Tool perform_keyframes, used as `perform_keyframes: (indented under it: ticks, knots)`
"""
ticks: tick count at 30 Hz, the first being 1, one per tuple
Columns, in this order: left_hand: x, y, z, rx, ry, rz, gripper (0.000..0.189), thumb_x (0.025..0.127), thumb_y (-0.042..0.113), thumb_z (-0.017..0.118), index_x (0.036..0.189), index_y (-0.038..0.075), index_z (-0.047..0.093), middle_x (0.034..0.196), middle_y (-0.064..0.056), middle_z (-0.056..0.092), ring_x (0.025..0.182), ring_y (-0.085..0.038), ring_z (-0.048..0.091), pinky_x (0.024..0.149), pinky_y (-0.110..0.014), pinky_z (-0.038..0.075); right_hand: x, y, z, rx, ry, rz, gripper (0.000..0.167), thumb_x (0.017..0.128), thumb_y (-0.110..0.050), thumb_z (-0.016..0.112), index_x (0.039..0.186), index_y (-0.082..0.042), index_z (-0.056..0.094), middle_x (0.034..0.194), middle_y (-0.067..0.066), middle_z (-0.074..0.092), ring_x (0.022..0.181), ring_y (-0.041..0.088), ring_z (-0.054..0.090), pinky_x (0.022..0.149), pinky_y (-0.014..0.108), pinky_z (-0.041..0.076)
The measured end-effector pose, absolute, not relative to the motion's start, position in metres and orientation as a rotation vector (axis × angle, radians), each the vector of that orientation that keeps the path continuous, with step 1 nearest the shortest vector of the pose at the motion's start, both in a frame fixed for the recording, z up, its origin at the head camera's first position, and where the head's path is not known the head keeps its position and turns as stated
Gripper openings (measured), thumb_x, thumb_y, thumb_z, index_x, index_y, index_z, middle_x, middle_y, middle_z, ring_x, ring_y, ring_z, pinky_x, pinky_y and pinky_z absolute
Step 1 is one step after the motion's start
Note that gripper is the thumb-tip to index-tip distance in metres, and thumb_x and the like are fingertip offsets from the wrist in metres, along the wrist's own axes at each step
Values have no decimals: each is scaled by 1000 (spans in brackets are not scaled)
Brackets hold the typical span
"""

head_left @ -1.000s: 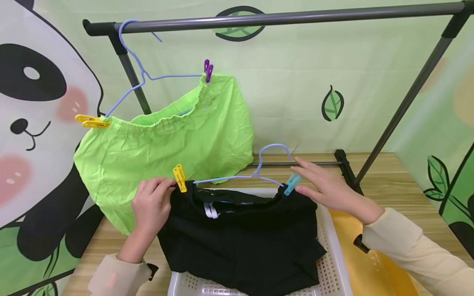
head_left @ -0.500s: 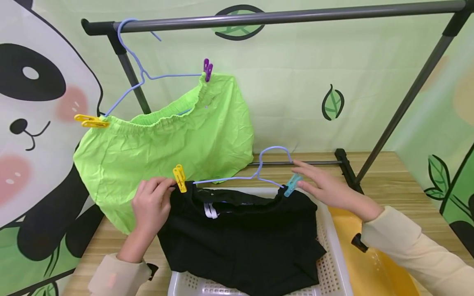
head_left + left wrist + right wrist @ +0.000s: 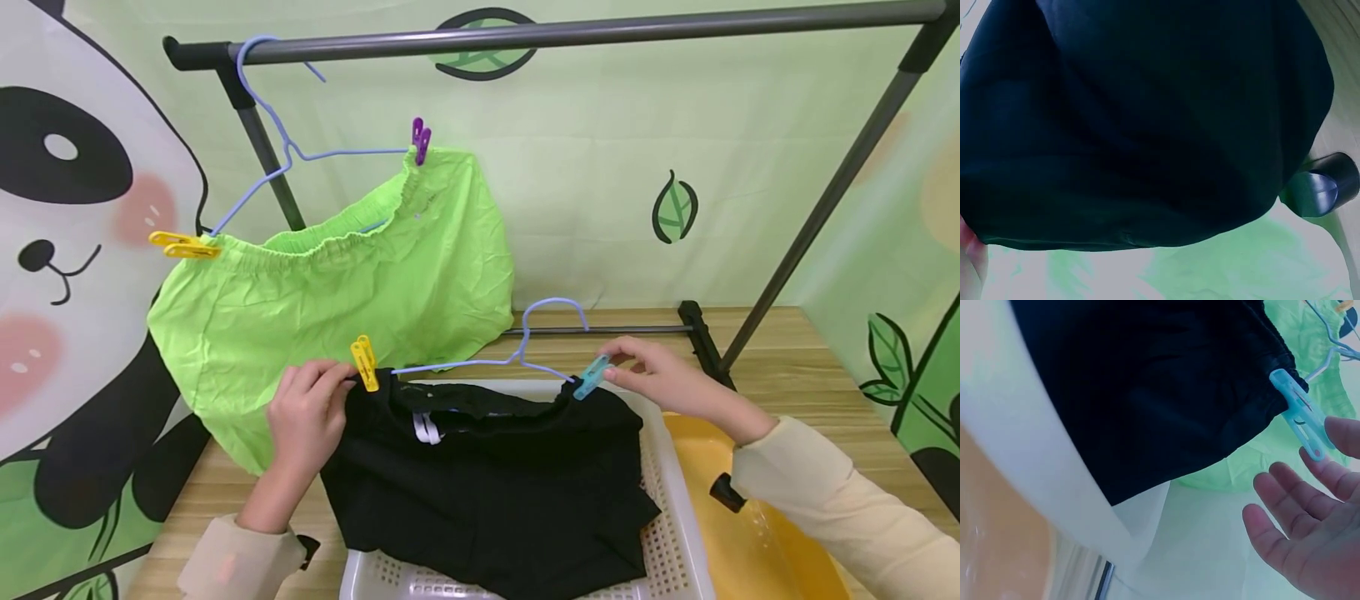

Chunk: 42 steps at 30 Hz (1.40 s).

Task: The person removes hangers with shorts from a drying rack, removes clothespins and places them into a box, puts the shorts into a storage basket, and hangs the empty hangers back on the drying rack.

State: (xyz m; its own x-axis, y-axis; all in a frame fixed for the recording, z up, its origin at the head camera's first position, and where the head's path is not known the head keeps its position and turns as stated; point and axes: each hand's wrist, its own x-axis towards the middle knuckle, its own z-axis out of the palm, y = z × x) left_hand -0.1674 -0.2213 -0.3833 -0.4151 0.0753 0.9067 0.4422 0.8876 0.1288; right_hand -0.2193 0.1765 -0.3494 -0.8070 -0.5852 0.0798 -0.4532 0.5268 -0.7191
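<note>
Black shorts (image 3: 487, 492) hang by their waistband from a blue-purple wire hanger (image 3: 527, 329), over a white basket. A yellow clothespin (image 3: 365, 363) clips the left end of the waistband, and a light blue clothespin (image 3: 592, 377) clips the right end. My left hand (image 3: 307, 417) pinches the waistband corner just outside the yellow clothespin. With thumb and index finger, my right hand (image 3: 660, 379) pinches the handles of the light blue clothespin; its other fingers lie apart in the right wrist view. Black cloth (image 3: 1147, 125) fills most of the left wrist view, where little of the hand shows.
Green shorts (image 3: 337, 308) hang on another hanger from the dark rack bar (image 3: 600, 32), held by a yellow clothespin (image 3: 186, 245) and a purple one (image 3: 422, 142). A white perforated basket (image 3: 678, 508) stands below the black shorts, with a yellow basin (image 3: 772, 542) right of it.
My right hand's fingers, spread beside the light blue clothespin earlier, have drawn in and now pinch its handles. The hanger's hook has dipped slightly. My left hand stays in place.
</note>
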Motion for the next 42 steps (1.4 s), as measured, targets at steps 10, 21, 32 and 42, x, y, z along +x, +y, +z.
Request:
perform_keyframes:
  ticks: [10, 21, 32, 42]
  knots:
    - [-169, -222, -385, -387, -1967, -432, 9, 68, 1, 70, 76, 5, 68, 75, -8, 62, 60, -26, 48, 49, -37, 38, -227, 178, -354, -790, 2398, -1368, 22, 86, -11, 55, 102, 3, 54, 89, 8, 55, 77, 9, 52, 71, 25, 48]
    - [-169, -224, -387, -396, -2002, -440, 4, 74, 5, 67, 77, 4, 68, 76, -8, 62, 60, -27, 47, 50, -36, 38, -229, 179, -354, -643, 2316, -1437, 26, 84, -11, 58, 102, 6, 52, 82, 6, 53, 65, 15, 50, 59, 26, 47]
    - [-171, -226, -389, -409, -2035, -429, 10, 69, 0, 70, 78, 4, 68, 76, -8, 61, 59, -26, 46, 50, -35, 38, -232, 178, -354, -578, 2276, -1451, 24, 79, -9, 64, 93, 7, 54, 70, -1, 56, 59, 12, 49, 53, 25, 45]
    - [-171, -228, -390, -427, -2067, -427, 9, 70, -1, 69, 78, 4, 68, 76, -9, 61, 59, -26, 46, 50, -35, 38, -229, 176, -352, -724, 2258, -1383, 19, 78, -6, 64, 84, 10, 55, 69, -8, 58, 61, 7, 48, 59, 24, 43]
